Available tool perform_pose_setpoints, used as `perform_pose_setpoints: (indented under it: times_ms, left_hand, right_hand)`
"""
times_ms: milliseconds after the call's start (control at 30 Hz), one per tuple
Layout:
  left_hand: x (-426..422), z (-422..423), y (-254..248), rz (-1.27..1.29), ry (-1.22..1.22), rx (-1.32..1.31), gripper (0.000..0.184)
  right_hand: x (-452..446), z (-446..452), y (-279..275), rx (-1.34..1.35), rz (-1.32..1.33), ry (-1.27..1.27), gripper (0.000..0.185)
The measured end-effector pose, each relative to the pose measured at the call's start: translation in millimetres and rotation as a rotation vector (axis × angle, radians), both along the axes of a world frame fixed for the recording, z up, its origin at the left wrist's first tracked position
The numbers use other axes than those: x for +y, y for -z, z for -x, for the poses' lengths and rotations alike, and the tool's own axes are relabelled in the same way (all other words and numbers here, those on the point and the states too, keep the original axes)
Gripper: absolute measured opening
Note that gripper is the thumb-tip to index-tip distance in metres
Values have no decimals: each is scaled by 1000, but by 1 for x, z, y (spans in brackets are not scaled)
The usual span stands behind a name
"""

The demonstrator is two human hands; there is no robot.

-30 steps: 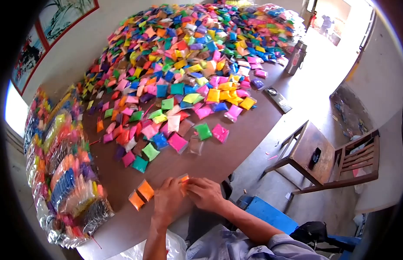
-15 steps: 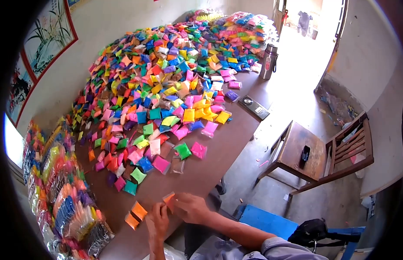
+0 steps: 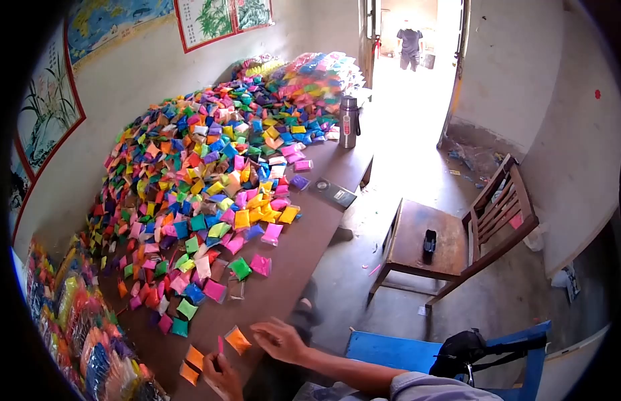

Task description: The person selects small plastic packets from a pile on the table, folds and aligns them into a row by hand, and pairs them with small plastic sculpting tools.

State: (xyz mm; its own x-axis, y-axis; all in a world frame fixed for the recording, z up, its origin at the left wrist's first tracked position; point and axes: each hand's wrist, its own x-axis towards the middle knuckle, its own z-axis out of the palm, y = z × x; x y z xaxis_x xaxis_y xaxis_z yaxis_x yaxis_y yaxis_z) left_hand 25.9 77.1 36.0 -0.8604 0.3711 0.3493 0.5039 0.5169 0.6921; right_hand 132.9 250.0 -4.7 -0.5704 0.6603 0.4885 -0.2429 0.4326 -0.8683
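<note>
I observe: bright open doorway (image 3: pixel 417 100), one o'clock; slat-backed wooden chair (image 3: pixel 412 234), three o'clock; red-bordered bamboo print (image 3: pixel 209 20) on wall (image 3: pixel 310 30), eleven o'clock.

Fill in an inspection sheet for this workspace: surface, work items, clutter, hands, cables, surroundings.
Surface: brown tabletop, much of it under heaped coloured packets.
Work items: three orange packets, two side by side, one apart near the right hand.
Clutter: metal flask, flat scale-like device, bagged bundles.
Hands: left hand at a pink strip, grip unclear; right hand open, nothing visibly held.
Cables: nothing seen.
Surroundings: wooden chair, blue seat, black bag, person in background.
</note>
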Motion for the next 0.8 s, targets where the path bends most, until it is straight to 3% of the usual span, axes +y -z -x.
perform_pose_setpoints:
  times_ms: [33,100,200,267,333,367,467,667,800]
  left_hand:
    - [-2,-8,-10,105,10,19,35]
    - [-4,-15,-18,71,36,54,30]
    - [2,-34,-39,22,81,72,26]
    - [6,-45,-43,11,101,67,26]
    - [7,-50,-36,-27,70,-213,27]
    - [7,-48,-32,-30,73,-209,27]
    - [6,-47,-26,-8,109,-166,27]
    - [-1,-39,-18,-121,90,-267,27]
    - [-2,-42,-35,-140,84,-271,27]
  right_hand:
    - [6,-13,2,10,23,77,25]
    - [21,-47,11,-130,93,243,20]
    - [47,-83,67,-306,39,362,14]
    - [54,-103,86,-1054,-41,153,15]
    - [50,-113,106,-1163,-140,47,16]
    - [48,-114,117,-1273,-243,-63,17]
    - [45,-106,158,-1248,-346,-200,14]
    - [52,-96,122,-1287,-731,-381,14]
    - [52,-87,150,-1392,-743,-433,17]
